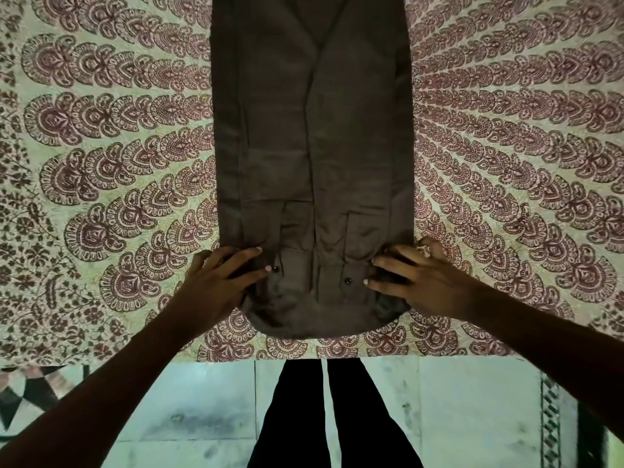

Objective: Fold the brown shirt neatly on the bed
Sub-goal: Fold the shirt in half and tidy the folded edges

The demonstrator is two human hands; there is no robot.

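Note:
The brown shirt (pixel 314 146) lies on the bed, folded lengthwise into a long narrow strip that runs away from me, with two dark buttons showing near its close end. My left hand (pixel 219 282) grips the strip's near left edge, with its fingers laid over the fabric. My right hand (pixel 418 282), which wears a ring, grips the near right edge the same way. The cloth bunches slightly under both hands, and the near hem curves between them.
The bed is covered by a patterned maroon and cream bedsheet (pixel 111 170), whose front edge (pixel 135 361) runs just below the shirt. Below it are a pale tiled floor (pixel 472 417) and my dark trouser legs (pixel 334 417).

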